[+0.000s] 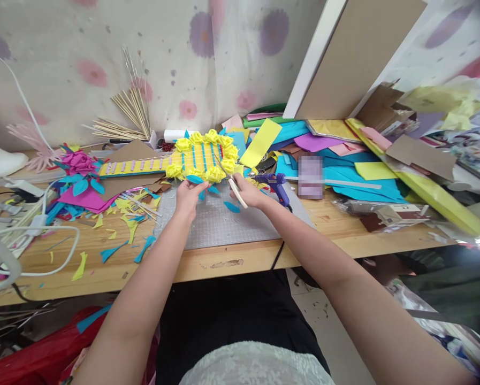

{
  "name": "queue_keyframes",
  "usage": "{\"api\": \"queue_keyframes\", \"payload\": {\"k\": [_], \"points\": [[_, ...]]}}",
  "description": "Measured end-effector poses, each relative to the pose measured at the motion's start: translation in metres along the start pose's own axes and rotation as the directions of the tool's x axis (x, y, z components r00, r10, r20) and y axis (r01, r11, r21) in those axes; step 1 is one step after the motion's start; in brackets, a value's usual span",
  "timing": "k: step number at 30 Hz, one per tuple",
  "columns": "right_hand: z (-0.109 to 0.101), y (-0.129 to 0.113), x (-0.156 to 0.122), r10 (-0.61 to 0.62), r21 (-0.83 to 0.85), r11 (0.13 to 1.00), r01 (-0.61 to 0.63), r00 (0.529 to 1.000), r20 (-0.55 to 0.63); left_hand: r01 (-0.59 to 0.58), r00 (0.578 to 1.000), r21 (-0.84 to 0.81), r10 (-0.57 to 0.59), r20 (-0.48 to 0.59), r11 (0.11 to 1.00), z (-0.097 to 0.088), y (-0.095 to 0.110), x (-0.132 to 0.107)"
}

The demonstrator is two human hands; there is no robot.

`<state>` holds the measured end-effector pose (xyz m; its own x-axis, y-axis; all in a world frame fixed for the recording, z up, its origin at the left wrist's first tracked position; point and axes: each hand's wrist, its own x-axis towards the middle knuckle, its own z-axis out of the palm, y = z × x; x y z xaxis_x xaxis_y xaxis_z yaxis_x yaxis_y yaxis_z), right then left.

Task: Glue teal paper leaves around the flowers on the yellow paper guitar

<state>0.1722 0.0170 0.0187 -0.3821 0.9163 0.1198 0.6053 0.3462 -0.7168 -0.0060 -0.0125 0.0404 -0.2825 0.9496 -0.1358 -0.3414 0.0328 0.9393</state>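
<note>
A yellow craft guitar (139,167) lies across the table, its body ringed with yellow paper roses (214,174) and crossed by blue strips. At the body's lower edge, my left hand (188,197) has its thumb and fingers closed on a blue paper leaf (197,179). My right hand (245,191) grips a pair of scissors (237,191) with white handles, the blades pointing up and left over the roses. Loose blue leaves (231,207) lie on the grey cutting mat (219,230) below the hands. Whether the leaf in my left hand touches the guitar, I cannot tell.
Right of my right hand rests a purple glue gun (277,187). Coloured paper sheets (344,176) pile up at the right. Scraps (131,224) litter the left side, near white cables (69,230). Wooden sticks (133,115) stand at the back; a magenta flower (79,160) sits by the guitar's neck.
</note>
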Motion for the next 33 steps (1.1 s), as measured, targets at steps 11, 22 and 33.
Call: {"api": "queue_keyframes", "payload": {"k": [11,22,33], "points": [[0.008,-0.015,-0.004,0.036,-0.123,0.992,-0.029,0.998,0.052,-0.004,0.998,0.052,0.001,0.059,0.999,0.0,-0.004,-0.001],[0.006,-0.015,0.0,0.116,-0.097,0.987,-0.125,0.988,-0.097,-0.005,0.999,0.064,0.002,0.045,0.998,-0.003,-0.002,0.003],[-0.111,-0.024,0.062,0.291,-0.491,0.756,-0.434,0.893,-0.342,0.041,0.998,0.101,-0.045,0.039,0.994,-0.005,-0.003,0.006]]}}
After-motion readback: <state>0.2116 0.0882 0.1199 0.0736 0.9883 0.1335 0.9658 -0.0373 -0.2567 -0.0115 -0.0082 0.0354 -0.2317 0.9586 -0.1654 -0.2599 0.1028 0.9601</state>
